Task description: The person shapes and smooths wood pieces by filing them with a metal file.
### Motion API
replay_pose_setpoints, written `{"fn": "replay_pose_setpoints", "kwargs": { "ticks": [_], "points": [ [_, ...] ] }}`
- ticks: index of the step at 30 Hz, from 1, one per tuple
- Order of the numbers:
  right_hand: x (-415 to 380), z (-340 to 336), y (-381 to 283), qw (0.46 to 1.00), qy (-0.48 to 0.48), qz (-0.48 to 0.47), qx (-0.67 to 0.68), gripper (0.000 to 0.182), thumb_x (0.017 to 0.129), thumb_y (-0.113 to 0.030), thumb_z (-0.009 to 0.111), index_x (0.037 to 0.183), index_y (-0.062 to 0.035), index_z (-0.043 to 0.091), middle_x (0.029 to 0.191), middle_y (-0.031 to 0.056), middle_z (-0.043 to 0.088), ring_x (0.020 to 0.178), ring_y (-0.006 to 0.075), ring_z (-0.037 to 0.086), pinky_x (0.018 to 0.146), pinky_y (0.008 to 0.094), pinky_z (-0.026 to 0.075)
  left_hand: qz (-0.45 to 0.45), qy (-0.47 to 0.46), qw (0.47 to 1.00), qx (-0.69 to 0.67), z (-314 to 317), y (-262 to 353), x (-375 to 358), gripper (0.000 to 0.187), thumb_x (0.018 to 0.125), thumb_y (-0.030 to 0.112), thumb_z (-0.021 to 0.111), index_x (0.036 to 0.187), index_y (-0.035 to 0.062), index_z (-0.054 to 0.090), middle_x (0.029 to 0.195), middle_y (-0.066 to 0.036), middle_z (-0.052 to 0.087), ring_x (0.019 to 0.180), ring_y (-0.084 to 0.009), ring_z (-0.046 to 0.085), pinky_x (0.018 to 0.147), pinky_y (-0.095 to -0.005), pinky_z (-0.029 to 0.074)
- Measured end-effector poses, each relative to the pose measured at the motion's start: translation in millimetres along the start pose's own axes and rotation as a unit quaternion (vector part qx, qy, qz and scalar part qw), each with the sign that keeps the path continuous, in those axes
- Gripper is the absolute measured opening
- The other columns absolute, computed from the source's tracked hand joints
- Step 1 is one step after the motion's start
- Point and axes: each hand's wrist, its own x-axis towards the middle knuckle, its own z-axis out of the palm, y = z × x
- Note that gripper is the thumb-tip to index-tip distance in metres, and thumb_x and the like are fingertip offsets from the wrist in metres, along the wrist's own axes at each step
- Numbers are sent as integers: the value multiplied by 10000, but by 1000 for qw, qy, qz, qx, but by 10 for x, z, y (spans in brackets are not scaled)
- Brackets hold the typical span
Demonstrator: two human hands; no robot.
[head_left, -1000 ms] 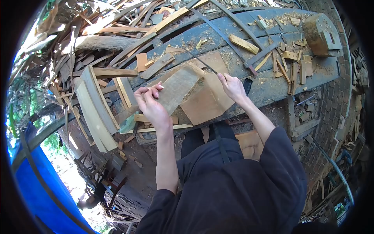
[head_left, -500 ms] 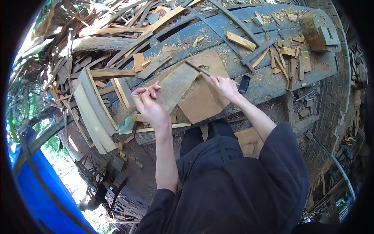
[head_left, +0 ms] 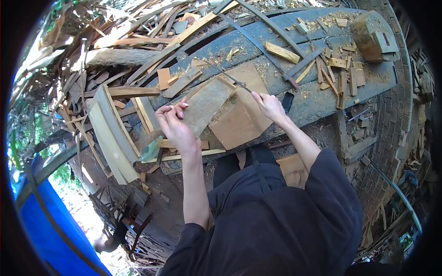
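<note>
My right hand (head_left: pixel 270 108) is closed round the near end of a long, thin, dark metal tool (head_left: pixel 232 79). The tool points away to the upper left, over a brown board (head_left: pixel 241 122) with a darker notch near its far part. A greyish flat panel (head_left: pixel 208 103) lies beside that board and overlaps it in this view. Over the panel's left end, my left hand (head_left: pixel 177 129) is raised palm up, its fingers curled in; I cannot tell what they hold.
Wood shavings and offcuts (head_left: pixel 343 76) litter the dark workbench (head_left: pixel 304 106). A log block (head_left: pixel 370 37) stands at its right end. Long bars (head_left: pixel 262 46) cross the far side, and pale curved boards (head_left: pixel 108 138) lean at the left. A black case-like object (head_left: pixel 287 102) is beside my right hand.
My right hand has shifted slightly to the right, and more of the thin tool shows beyond it. The left hand keeps nearly the same curled pose.
</note>
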Motion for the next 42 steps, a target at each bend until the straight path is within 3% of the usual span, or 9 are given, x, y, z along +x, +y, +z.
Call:
{"fn": "replay_pose_setpoints", "kwargs": {
  "ticks": [17, 21, 23, 27, 32, 36, 39, 41, 42],
  "points": [
    [-133, -222, -538, 991, 74, -42, 102, 640, 1078, -576, 434, 824, -11, 593, 728, 301, 628, 779, 523, 631, 665, 574, 467, -1, 22, 1000, -7, 192, 104, 369, 105, 1023, -5, 360, 1031, 52, 448, 784, -31, 427, 807, -166, 531, 1083, -463, 491],
    [-29, -5, -339, 995, 46, -27, 86, 643, 1076, -581, 429, 840, -15, 624, 760, 306, 649, 806, 527, 643, 697, 583, 485, 3, 21, 1000, -6, 142, 42, 421, 86, 1017, -10, 379, 1023, 60, 427, 792, -32, 419, 826, -186, 546, 1029, -455, 520],
    [94, 225, -24, 1000, 15, 2, -26, 655, 1071, -591, 424, 869, -14, 659, 811, 310, 674, 851, 531, 656, 747, 592, 507, 16, 6, 1000, 0, 155, 26, 388, 83, 1022, -6, 379, 1026, 60, 431, 792, -32, 414, 822, -184, 545, 1039, -461, 516],
    [114, -106, -225, 1000, -13, -4, -15, 662, 1069, -595, 423, 867, -13, 665, 829, 310, 680, 871, 525, 661, 769, 590, 513, 17, 15, 999, 26, 129, 62, 360, 84, 1023, -3, 378, 1029, 60, 432, 792, -32, 414, 821, -182, 546, 1055, -468, 509],
    [6, -5, -313, 989, 72, -73, 109, 594, 1088, -534, 445, 867, -7, 606, 773, 310, 646, 813, 530, 641, 717, 581, 488, 24, 16, 1000, 6, 97, 15, 397, 84, 1017, -12, 381, 1037, 46, 439, 790, -26, 426, 819, -178, 548, 1061, -456, 501],
    [280, 212, -67, 998, 19, -40, -34, 607, 1093, -537, 426, 881, -2, 619, 794, 322, 645, 813, 539, 646, 712, 599, 484, 38, 19, 999, 3, 174, 14, 394, 80, 1019, -22, 396, 1032, 36, 449, 785, -22, 434, 780, -156, 545, 942, -366, 507],
    [75, -65, -369, 999, 28, -36, 21, 611, 1097, -526, 429, 870, 14, 605, 781, 318, 637, 781, 529, 645, 690, 574, 482, 27, 24, 999, 1, 177, 49, 373, 79, 1021, -18, 400, 1042, 34, 456, 784, -21, 436, 789, -151, 553, 905, -342, 504],
    [-7, -89, -448, 981, 67, -88, 162, 608, 1101, -511, 435, 857, 26, 581, 760, 315, 618, 738, 524, 625, 660, 540, 470, 27, 31, 999, 5, 154, 48, 368, 77, 1025, -12, 398, 1043, 32, 458, 787, -19, 438, 795, -147, 559, 877, -323, 496],
    [17, 34, -369, 980, 73, -89, 161, 597, 1105, -498, 436, 856, 29, 564, 749, 312, 604, 720, 524, 605, 643, 517, 458, 26, 29, 999, 14, 157, 61, 380, 84, 1023, -11, 392, 1046, 35, 459, 788, -19, 437, 798, -153, 547, 956, -374, 495]
  ]
}}
